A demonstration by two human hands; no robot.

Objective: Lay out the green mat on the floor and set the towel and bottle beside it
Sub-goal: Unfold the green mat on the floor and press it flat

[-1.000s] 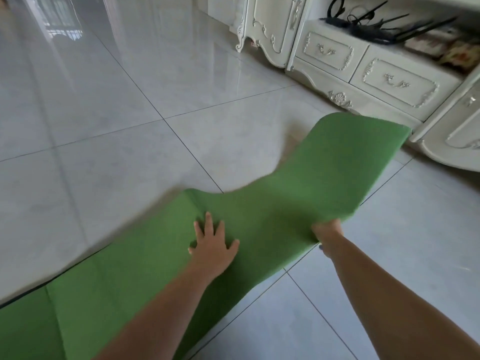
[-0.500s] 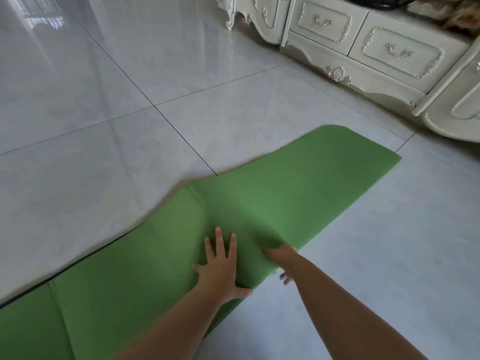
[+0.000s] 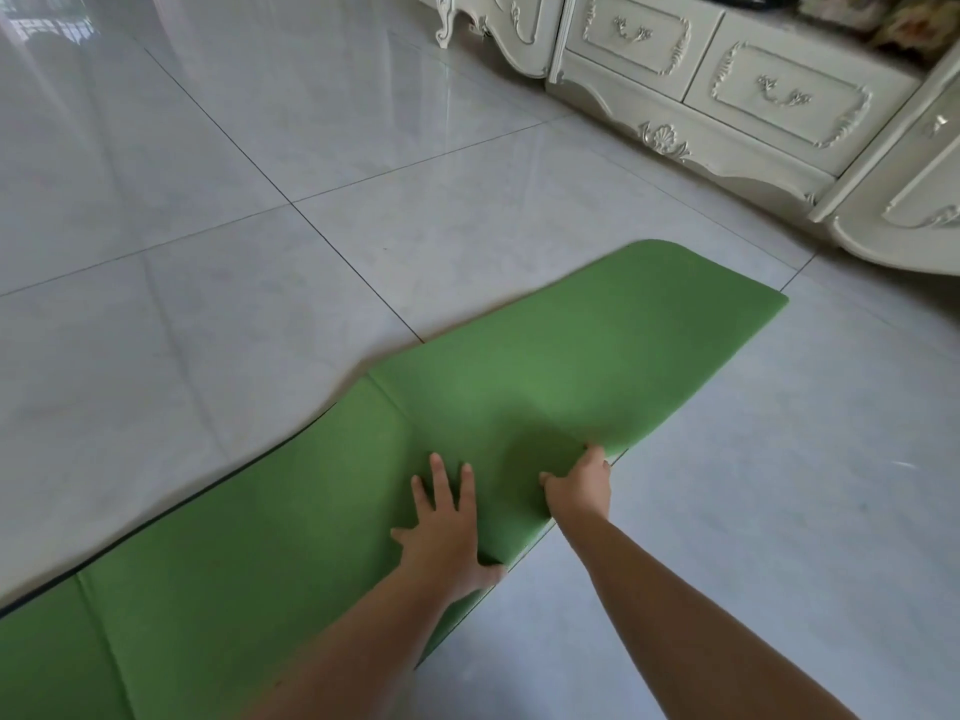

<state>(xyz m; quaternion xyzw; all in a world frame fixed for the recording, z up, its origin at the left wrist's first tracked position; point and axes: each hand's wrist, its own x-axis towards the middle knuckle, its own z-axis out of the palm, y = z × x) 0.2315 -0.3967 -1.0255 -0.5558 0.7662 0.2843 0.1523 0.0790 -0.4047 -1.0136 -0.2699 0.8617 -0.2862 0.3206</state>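
The floor [image 3: 208, 200] is pale, glossy tile with dark joint lines. The green mat [image 3: 291, 537] lies on it, running from the lower left corner toward the upper right. A dark strip shows under its far edge at the left. Two fold creases cross the mat, one near the left border and one near the middle.

The left grip [image 3: 447, 527] lies flat on the mat just right of the middle crease. Its fingers are straight and spread, palm down, with the thumb at the mat's near edge. It clasps nothing.

The right grip [image 3: 579, 485], just beside the left one, holds the near edge of the mat. The thumb is on top, the other fingers curl at the edge, and the mat rises slightly there.

Beyond the right grip the mat's end section lies on the tiles. Its rounded end points toward a white carved cabinet [image 3: 727, 96] standing at the upper right, apart from the mat.
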